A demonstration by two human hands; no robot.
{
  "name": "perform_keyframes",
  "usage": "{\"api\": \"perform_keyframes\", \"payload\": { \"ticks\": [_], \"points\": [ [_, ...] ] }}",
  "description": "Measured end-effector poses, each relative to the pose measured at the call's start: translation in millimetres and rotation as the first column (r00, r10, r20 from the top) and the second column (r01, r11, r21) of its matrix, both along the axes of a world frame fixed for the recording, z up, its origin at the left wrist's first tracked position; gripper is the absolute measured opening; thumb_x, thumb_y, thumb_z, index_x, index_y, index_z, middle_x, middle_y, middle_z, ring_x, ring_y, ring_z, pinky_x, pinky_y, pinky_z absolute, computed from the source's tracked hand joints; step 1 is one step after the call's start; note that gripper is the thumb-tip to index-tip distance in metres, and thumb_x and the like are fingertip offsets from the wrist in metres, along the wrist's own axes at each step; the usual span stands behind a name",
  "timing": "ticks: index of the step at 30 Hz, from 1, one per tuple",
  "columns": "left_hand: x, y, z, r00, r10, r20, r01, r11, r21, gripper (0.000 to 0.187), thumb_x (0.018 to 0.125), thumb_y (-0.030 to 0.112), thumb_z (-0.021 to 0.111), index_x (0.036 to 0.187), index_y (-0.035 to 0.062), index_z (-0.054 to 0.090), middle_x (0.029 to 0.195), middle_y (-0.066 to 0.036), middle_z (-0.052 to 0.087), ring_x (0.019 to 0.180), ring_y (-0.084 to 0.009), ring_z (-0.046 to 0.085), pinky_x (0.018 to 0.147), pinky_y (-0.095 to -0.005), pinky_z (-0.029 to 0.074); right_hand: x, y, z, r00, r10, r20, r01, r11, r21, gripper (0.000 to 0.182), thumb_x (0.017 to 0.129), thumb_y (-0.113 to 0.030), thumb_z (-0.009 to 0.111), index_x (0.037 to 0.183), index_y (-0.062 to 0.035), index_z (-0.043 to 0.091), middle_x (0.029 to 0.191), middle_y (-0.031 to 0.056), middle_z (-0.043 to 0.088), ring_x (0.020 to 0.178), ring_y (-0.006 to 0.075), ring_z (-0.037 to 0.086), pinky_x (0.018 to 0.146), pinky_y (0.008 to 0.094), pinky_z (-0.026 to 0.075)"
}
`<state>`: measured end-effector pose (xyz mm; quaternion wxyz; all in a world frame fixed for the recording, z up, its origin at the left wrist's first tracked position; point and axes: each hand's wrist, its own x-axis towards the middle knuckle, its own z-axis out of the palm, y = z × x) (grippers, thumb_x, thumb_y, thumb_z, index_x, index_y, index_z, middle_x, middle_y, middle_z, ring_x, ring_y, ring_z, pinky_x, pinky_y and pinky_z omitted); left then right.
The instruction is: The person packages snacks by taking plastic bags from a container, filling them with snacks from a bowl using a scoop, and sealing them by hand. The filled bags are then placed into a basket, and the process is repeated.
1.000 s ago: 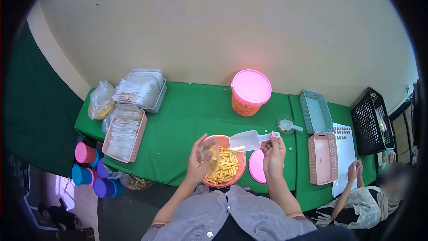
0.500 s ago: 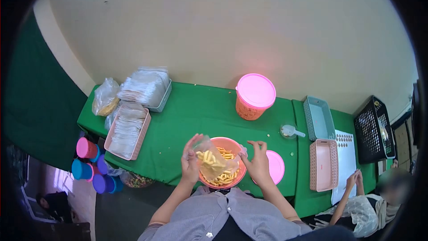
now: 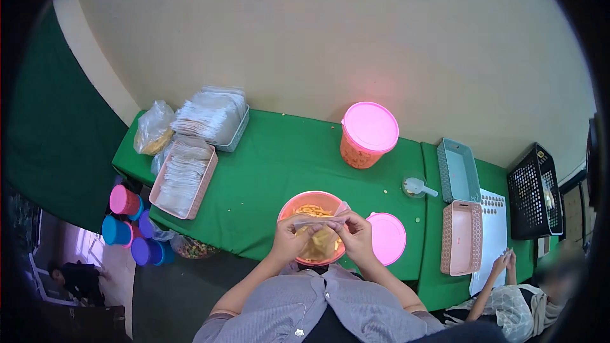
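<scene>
My left hand (image 3: 293,236) and my right hand (image 3: 355,239) pinch the top edge of a see-through plastic bag (image 3: 317,242), one at each side. Pale yellow snack sticks show through its wall. The bag hangs over an orange-pink tub (image 3: 283,208) at the table's front edge. More curved yellow snacks (image 3: 311,209) lie inside the tub, partly hidden by the bag and my fingers. Just right of my right hand, a round pink lid (image 3: 389,239) lies flat on the green cloth.
A lidded pink container (image 3: 368,136) stands behind, near a scoop (image 3: 416,186). Baskets of flat bags (image 3: 185,181) are at the left. A blue basket (image 3: 459,171), a pink basket (image 3: 462,241) and a black crate (image 3: 532,197) are at the right, where another person (image 3: 508,302) sits.
The bag was upright in my left hand with my right hand apart at the tub's rim. Now both hands have come together on its top edge, and the bag hangs lower over the tub.
</scene>
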<state>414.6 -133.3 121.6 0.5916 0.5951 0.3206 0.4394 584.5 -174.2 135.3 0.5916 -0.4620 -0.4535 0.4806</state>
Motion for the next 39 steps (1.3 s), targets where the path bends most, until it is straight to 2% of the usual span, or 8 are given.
{"api": "perform_keyframes", "payload": {
  "ticks": [13,23,25,29,31,33,35,39],
  "points": [
    [-0.4,2.0,8.9,0.994,0.108,-0.013,-0.108,0.994,0.023,0.023,0.092,0.018,0.06,0.097,-0.0026,0.068,0.084,-0.007,0.071,0.081,-0.0141,0.066,0.076,-0.0272,0.051,-10.8,-2.5,5.7,0.98,-0.12,0.16,0.115,0.993,0.042,0.012,0.085,-0.009,0.067,0.087,0.0019,0.069,0.082,0.0079,0.064,0.08,0.0142,0.059,0.073,0.0262,0.045],
    [-17.9,16.5,13.1,1.0,-0.028,0.007,0.028,0.998,-0.064,0.03,0.097,0.023,0.051,0.107,-0.0024,0.064,0.098,-0.009,0.068,0.093,-0.0148,0.062,0.085,-0.03,0.048,-2.0,-5.6,17.2,0.968,-0.058,0.245,0.035,0.995,0.098,0.018,0.092,-0.012,0.058,0.095,0.0037,0.067,0.087,0.0095,0.064,0.082,0.0156,0.059,0.075,0.0275,0.046],
    [-17.7,20.2,13.2,0.977,0.201,0.072,-0.2,0.98,-0.012,0.04,0.096,0.03,0.052,0.121,-0.0014,0.056,0.116,-0.012,0.062,0.107,-0.0185,0.058,0.092,-0.0317,0.044,1.4,-1.9,9.2,0.925,-0.273,0.264,0.25,0.961,0.117,0.018,0.092,-0.012,0.058,0.096,0.0026,0.068,0.085,0.01,0.064,0.081,0.0185,0.059,0.075,0.0292,0.046],
    [-22.8,15.3,11.1,0.965,0.027,-0.26,0.023,0.983,0.184,0.05,0.093,0.033,0.056,0.13,0.0,0.048,0.124,-0.016,0.057,0.113,-0.023,0.055,0.095,-0.0335,0.043,-1.8,-1.7,-0.2,0.822,-0.352,0.448,0.243,0.928,0.283,0.018,0.09,-0.01,0.06,0.103,0.0009,0.067,0.092,0.0108,0.063,0.084,0.0194,0.058,0.075,0.0308,0.047],
    [-0.4,1.1,10.2,0.932,0.161,-0.324,0.026,0.863,0.504,0.052,0.09,0.029,0.061,0.13,-0.0005,0.048,0.125,-0.018,0.056,0.115,-0.0248,0.055,0.097,-0.0342,0.042,-11.9,-4.0,5.7,0.77,-0.248,0.588,0.083,0.952,0.293,0.026,0.086,-0.01,0.063,0.111,-0.0023,0.065,0.097,0.0123,0.061,0.088,0.0222,0.057,0.078,0.0326,0.046],
    [8.0,-7.1,1.7,0.97,0.129,-0.204,-0.038,0.915,0.402,0.042,0.091,0.025,0.06,0.123,-0.0025,0.054,0.123,-0.016,0.058,0.114,-0.023,0.056,0.098,-0.0342,0.042,-12.7,-3.2,4.8,0.744,-0.205,0.636,0.017,0.957,0.289,0.034,0.084,-0.015,0.066,0.117,-0.0049,0.063,0.106,0.0119,0.057,0.098,0.0263,0.053,0.084,0.0366,0.043],
    [7.8,-9.7,-23.8,1.0,0.003,0.016,-0.001,0.994,-0.108,0.037,0.095,0.023,0.056,0.12,-0.0039,0.056,0.122,-0.014,0.06,0.113,-0.0213,0.056,0.098,-0.0335,0.042,-15.3,-4.9,4.1,0.659,-0.292,0.694,0.124,0.951,0.282,0.038,0.082,-0.018,0.069,0.117,-0.0065,0.063,0.11,0.0115,0.051,0.104,0.027,0.049,0.085,0.0379,0.041],
    [9.9,-18.9,-15.0,0.993,0.076,0.094,-0.075,0.997,-0.012,0.032,0.099,0.022,0.048,0.114,-0.004,0.059,0.111,-0.011,0.064,0.104,-0.0178,0.06,0.093,-0.0308,0.045,-14.1,2.1,-13.6,0.876,-0.281,0.392,0.236,0.959,0.159,0.028,0.081,-0.019,0.071,0.106,-0.0054,0.067,0.11,0.0093,0.052,0.108,0.0248,0.05,0.09,0.0366,0.041]
  ]
}}
